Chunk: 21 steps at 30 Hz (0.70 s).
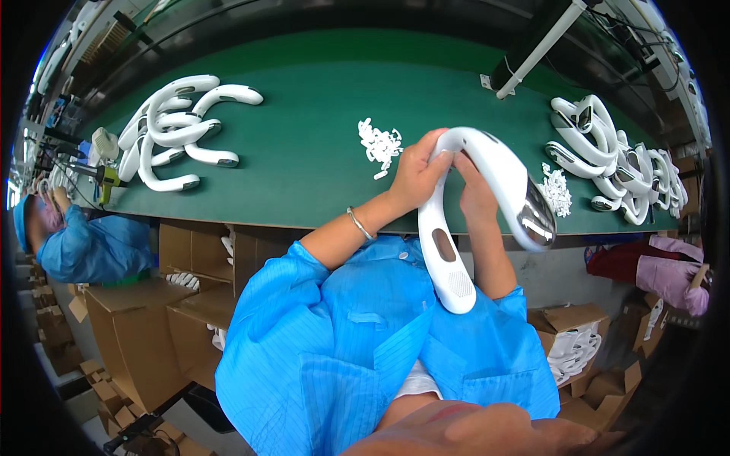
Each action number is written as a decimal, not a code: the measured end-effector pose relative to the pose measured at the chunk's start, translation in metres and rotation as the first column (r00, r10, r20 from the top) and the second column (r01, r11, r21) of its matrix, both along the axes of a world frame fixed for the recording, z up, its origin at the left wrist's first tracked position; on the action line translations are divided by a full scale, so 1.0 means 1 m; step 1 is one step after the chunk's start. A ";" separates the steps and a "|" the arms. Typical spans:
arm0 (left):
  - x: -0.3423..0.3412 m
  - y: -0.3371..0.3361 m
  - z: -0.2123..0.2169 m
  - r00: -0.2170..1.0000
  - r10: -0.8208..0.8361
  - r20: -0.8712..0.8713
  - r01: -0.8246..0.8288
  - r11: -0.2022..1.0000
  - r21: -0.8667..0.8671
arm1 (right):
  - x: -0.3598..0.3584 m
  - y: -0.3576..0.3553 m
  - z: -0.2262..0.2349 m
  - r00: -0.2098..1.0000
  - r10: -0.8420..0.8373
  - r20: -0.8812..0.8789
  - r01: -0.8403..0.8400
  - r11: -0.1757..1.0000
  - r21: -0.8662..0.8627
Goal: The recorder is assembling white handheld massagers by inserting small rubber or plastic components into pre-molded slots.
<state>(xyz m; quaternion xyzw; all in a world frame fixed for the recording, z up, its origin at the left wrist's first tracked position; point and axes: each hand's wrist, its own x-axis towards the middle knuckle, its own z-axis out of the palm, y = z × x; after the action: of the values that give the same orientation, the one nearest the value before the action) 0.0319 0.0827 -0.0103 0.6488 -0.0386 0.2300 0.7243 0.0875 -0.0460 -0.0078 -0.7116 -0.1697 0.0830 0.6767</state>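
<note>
A white U-shaped neckband device (493, 163) is between my hands, over the near edge of the green table. One of its ends has a dark shiny panel; the other has a brownish oval and a patch of small holes. My left hand (417, 169) is closed around the band near the top of its bend. Inside the curve, the fingers of my right hand (477, 190) press against the band close to my left fingertips. The band hides part of that right hand. Beside my left hand lies a heap of small white plastic pieces (379, 143).
Similar white bands are piled at left (179, 125) and right (608, 152) on the green table (304, 137). Another heap of small white parts (556, 191) lies at right. A pole (540, 49) rises behind. Cardboard boxes (129, 334) stand below. People (95, 242) work at both sides.
</note>
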 end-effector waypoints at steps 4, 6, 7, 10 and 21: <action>-0.008 -0.001 0.012 0.985 -0.125 -0.122 0.061 0.902 -0.428 | 0.003 0.014 -0.012 0.927 0.184 -0.326 0.052 0.798 0.600; -0.031 0.001 0.011 0.919 -0.252 -0.304 0.076 0.869 -0.490 | -0.002 0.025 0.003 0.990 0.133 -0.046 -0.109 0.932 0.346; -0.043 0.008 0.007 0.820 -0.454 -0.349 0.143 0.752 -0.643 | -0.002 0.035 0.008 0.990 0.134 -0.052 -0.107 0.928 0.357; -0.077 0.021 -0.010 0.800 -0.426 -0.423 0.066 0.763 -0.644 | 0.010 0.055 0.018 0.964 0.264 -0.033 -0.246 0.931 0.270; -0.088 0.079 -0.005 0.855 -0.134 -0.501 -0.262 0.722 -0.641 | 0.072 0.083 -0.030 0.405 0.664 0.629 -0.165 0.729 -0.664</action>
<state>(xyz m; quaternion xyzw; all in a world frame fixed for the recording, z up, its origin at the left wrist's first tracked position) -0.0560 0.1615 -0.0156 0.3704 0.2677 0.0717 0.8866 0.1591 0.0372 -0.0377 -0.7387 -0.6231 -0.0548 0.2511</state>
